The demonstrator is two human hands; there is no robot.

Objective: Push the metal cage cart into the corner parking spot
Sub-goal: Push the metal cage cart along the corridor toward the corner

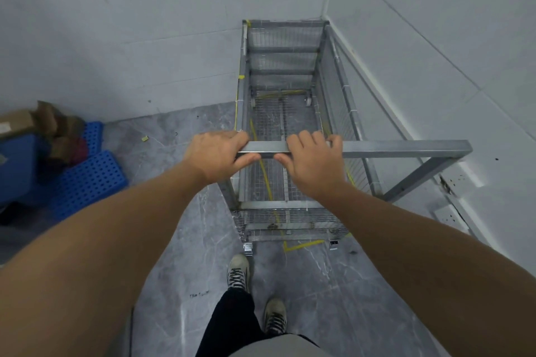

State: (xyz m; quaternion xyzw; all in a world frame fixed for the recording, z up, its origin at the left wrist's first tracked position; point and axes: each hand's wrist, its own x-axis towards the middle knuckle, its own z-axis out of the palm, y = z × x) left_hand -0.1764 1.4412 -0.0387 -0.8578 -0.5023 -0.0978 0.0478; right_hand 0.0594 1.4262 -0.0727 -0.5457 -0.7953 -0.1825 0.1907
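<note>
The metal cage cart (290, 113) stands nosed into the white-walled corner, over yellow floor tape (301, 246). Empty, rigid and on casters, it should roll easily. Left hand (216, 155) and right hand (311, 162) clamp its top rail (400, 148).

bare forearms (110, 229), dark trousers (229, 324), laced sneakers (238, 272)

Dim, flat, bluish light; fisheye-bent edges; soft focus.
</note>
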